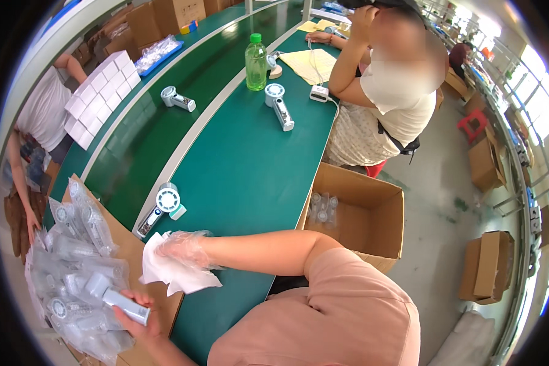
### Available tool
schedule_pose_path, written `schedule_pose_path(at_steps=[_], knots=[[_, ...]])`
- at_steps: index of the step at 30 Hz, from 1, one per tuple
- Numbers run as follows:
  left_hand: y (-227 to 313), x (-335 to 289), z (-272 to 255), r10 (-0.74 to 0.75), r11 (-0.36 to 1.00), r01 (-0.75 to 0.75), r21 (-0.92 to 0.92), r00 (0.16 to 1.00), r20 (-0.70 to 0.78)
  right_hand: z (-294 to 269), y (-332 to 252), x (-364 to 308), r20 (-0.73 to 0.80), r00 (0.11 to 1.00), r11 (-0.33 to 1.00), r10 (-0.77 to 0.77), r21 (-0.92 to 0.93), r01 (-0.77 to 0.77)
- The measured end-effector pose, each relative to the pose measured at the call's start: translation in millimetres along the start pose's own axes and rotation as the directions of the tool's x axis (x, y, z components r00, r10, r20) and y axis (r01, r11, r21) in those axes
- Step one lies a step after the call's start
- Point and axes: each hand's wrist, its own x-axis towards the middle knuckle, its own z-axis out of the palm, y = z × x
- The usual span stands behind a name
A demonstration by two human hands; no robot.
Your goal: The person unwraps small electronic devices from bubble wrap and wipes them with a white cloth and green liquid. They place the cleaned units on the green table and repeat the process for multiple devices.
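In my left hand [141, 318] is a pale grey handheld fan [125, 305], its handle gripped between fingers and thumb. The fan's head points toward a heap of bagged fans [82, 265] in clear plastic. My right hand [180, 247], in a loose clear plastic glove, is closed on a white cloth [180, 274]. That cloth hangs over the edge of a cardboard box [117, 226] beside the green table. Just beyond my right hand lies another handheld fan [165, 204] with a small pale green piece at its head.
A fan [279, 107] and a green bottle [256, 64] stand farther along the table [244, 158]. One more fan [178, 99] lies on the green conveyor [143, 119]. A co-worker [384, 91] sits at the far right; an open carton [360, 207] adjoins the table. Another person's arm [21, 183] reaches in at left.
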Motion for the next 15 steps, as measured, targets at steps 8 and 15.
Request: schedule_pose_path(at_steps=[8,15], knots=[[-25.5,-12.7,0.7,-0.224,0.968,0.222,-0.115,0.975,-0.009,1.1,0.4,0.9,0.001,0.946,0.828,-0.323,0.484,0.282],[-15.8,-33.2,-27.9,0.036,0.780,0.107,0.616,0.976,-0.215,7.0,6.1,-5.5,0.012,0.980,0.935,-0.200,0.300,0.187]])
